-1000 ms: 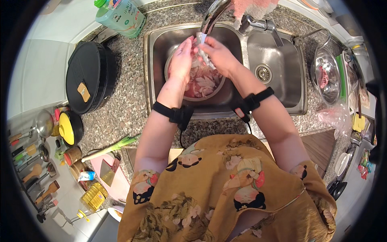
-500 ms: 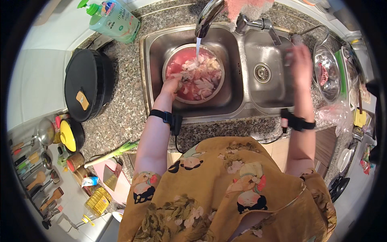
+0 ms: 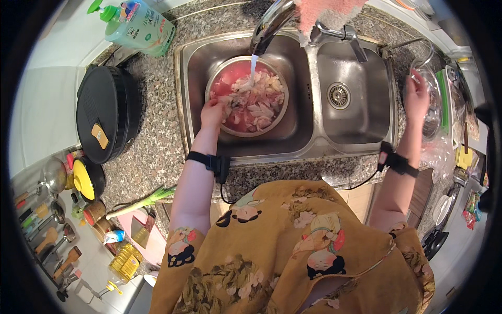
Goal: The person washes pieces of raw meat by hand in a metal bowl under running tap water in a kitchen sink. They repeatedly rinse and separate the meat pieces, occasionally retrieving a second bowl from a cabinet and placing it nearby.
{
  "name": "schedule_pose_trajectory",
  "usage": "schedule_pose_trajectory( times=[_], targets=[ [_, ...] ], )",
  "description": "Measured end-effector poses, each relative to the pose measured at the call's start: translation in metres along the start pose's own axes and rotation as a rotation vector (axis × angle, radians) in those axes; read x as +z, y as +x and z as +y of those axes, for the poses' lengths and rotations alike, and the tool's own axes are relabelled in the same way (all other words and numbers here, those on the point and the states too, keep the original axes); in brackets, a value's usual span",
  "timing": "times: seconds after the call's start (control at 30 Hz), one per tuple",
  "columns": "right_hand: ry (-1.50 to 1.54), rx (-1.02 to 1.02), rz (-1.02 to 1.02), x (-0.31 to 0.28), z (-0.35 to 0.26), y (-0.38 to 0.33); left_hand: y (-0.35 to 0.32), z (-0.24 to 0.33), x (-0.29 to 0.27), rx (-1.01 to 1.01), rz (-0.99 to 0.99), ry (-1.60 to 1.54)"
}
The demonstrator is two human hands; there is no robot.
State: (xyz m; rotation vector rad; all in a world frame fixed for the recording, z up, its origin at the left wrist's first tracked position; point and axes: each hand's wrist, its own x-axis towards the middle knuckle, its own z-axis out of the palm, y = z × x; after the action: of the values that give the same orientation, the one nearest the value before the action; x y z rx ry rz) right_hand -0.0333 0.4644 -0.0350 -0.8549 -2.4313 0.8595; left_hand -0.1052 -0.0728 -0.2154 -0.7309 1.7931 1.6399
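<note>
A round metal bowl stands in the larger left sink basin, holding reddish water and pieces of raw meat. Water runs into it from the faucet. At the bowl's left rim, my left hand is closed on a greyish piece of raw meat. My right hand is over the left side of a clear glass bowl on the counter to the right. Its fingers look curled; what they hold, if anything, is hidden. The hand covers much of that bowl's inside.
The smaller sink basin lies between my hands. A pink cloth hangs behind the faucet. On the left are a black lidded pan, a green pump bottle and a spring onion. A clear plastic bag lies near the glass bowl.
My right hand has moved right, from above the small basin to the glass bowl. My left hand has drawn back slightly toward the metal bowl's left rim.
</note>
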Motion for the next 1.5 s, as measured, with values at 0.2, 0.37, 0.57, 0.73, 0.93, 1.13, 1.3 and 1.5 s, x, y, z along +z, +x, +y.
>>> schedule_pose_trajectory(
  times=[0.2,0.37,0.57,0.73,0.93,1.13,1.3,1.5],
  targets=[
    [0.303,-0.508,-0.817,0.194,-0.112,-0.108,-0.025,-0.021,0.004,-0.316,0.297,-0.043],
    [-0.090,-0.212,-1.097,0.309,-0.103,-0.154,-0.035,-0.017,0.005,-0.460,0.150,-0.222],
    [-0.143,-0.153,-1.055,0.343,-0.082,-0.174,-0.024,-0.014,0.005,-0.488,0.138,-0.262],
    [-0.009,-0.123,-1.095,0.338,-0.081,-0.174,-0.018,-0.021,0.006,-0.517,0.128,-0.261],
    [0.048,-0.014,-1.179,0.336,-0.082,-0.171,-0.028,-0.014,-0.001,-0.502,0.027,-0.255],
    [-0.015,-0.007,-1.150,0.335,-0.083,-0.169,-0.038,0.002,0.005,-0.487,0.085,-0.220],
    [0.065,0.015,-1.139,0.339,-0.077,-0.169,-0.039,0.002,0.003,-0.469,0.039,-0.257],
    [0.060,0.000,-1.153,0.339,-0.076,-0.169,-0.033,-0.005,0.001,-0.487,0.075,-0.252]
  ],
)
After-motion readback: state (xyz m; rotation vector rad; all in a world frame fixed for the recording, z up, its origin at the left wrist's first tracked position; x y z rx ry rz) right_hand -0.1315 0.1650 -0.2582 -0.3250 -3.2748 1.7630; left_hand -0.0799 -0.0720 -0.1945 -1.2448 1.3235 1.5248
